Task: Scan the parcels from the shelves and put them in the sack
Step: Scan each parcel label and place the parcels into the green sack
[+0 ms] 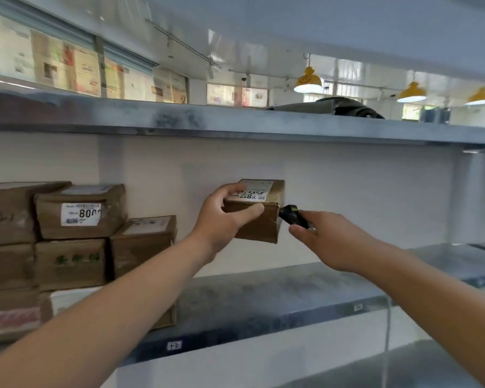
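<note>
My left hand (221, 217) grips a small brown cardboard parcel (261, 224) with a white label on top, holding it in the air above the metal shelf (263, 306). To its right, my right hand (328, 239) holds a small black scanner (293, 215), whose front end is right against the parcel's right side. A stack of several brown parcels (76, 247) with white labels stands on the left part of the same shelf. No sack is in view.
An upper metal shelf (235, 121) runs across above my hands, with a dark bag (339, 107) lying on it. A white back wall closes the shelf bay. Yellow lamps (308, 81) hang beyond. A lower shelf level shows at bottom right.
</note>
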The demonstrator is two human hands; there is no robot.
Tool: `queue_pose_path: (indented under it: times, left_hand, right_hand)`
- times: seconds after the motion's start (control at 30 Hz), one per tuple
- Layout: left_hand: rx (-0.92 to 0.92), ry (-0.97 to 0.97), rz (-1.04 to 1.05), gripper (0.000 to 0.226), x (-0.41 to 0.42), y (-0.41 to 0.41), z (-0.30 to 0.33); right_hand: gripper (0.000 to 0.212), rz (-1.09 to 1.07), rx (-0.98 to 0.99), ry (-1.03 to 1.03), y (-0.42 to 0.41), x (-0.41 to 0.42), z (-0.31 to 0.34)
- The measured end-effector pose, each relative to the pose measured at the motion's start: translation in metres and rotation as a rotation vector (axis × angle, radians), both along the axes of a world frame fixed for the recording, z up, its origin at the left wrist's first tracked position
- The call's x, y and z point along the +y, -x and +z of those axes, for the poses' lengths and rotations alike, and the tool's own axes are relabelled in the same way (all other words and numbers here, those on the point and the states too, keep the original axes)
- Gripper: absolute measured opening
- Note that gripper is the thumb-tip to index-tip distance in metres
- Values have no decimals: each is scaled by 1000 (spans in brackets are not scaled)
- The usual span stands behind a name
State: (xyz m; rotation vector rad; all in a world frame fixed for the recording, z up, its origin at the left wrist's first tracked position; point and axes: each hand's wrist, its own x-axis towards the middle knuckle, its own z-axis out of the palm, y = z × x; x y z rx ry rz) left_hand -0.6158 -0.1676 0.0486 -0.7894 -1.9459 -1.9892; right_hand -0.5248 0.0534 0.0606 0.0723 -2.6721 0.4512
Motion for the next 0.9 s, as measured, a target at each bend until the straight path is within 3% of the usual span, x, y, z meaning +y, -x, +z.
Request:
queue_pose_path:
  times: [0.1,0.2,0.43,0.6,0.77,0.9]
  left_hand:
    - [-102,-176,1,55,34,3,-7]
    - [-232,-176,-70,62,60,13,-13]
    - [-352,-24,-223,140,108,27,-39]
    - [-296,91,-244,161,130,36,-65]
    - [-246,110,-150,150,144,41,-82]
    - [-107,210,-68,135,145,47,-91]
  right_hand:
    - [26,-52,-13,12,-5,30,-10]
    - [30,-70,-40,29,-6,58,-17]
    - [35,-62,-139,43,4,116,-35]
    - [38,-54,-194,22,18,148,-52]
    - [41,-10,-218,6,29,166,-71]
    - [43,12,-248,-25,32,176,-79]
